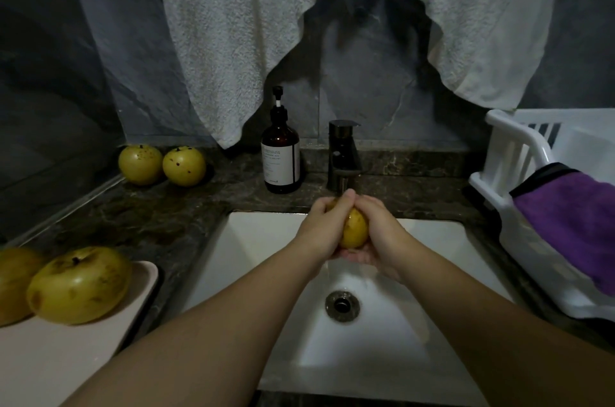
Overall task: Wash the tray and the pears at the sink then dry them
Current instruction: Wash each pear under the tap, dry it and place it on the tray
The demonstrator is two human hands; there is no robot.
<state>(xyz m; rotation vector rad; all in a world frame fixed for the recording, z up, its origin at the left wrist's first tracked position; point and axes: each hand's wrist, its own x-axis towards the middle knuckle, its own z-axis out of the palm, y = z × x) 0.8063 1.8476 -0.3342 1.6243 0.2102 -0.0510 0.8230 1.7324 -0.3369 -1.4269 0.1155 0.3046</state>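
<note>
One pear (355, 229) sits cupped between both hands under the faucet (342, 157), over the white sink (253, 240), so the stream runs over the fruit and drains straight down; water trails off below the palms toward the drain (342, 304). The left hand (324, 227) wraps its fingers round the pear's left side with the thumb up over the top, and the right hand (377, 233) curls round the right side and underneath, a two-sided hold that looks suited to rubbing and turning a wet, slippery fruit.

Two pears on the tray (80, 285) wait at the near left, with the pink tray (143, 277) resting on the dark surface (159, 217) beside the basin, probably still unwashed. Two more pears at the back left (161, 164) stand apart against the wall; whether they are already rinsed I cannot tell. A soap bottle (281, 153) stands just left of the faucet. To the right, a white rack (509, 153) carries a purple cloth (572, 220), handy for drying, and a pale towel (233, 24) hangs above.
</note>
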